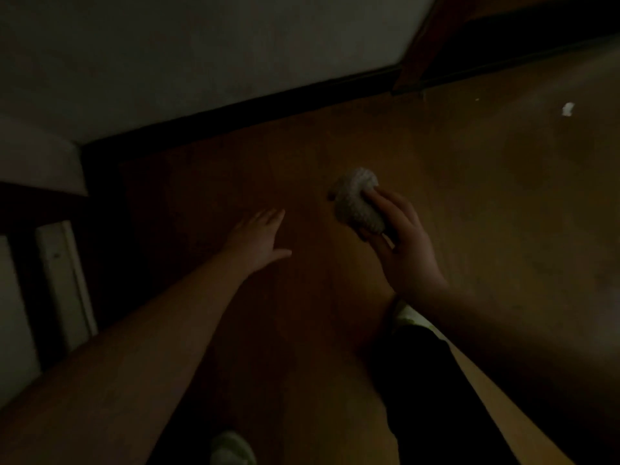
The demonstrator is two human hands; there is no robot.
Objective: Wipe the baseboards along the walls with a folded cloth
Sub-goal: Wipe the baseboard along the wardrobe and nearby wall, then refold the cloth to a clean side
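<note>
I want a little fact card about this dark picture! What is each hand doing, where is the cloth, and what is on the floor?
right hand: right hand grips the cloth
cloth: pale bunched cloth, held above the floor, not touching the baseboard
left hand: left hand open, fingers spread, holding nothing
baseboard: dark baseboard under the pale wall
floor: brown wooden floor
on the floor: small white scrap at far right
light: very dim

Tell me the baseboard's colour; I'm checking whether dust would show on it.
Very dark, near black, in the dim head view: the baseboard runs under the pale wall.
</note>
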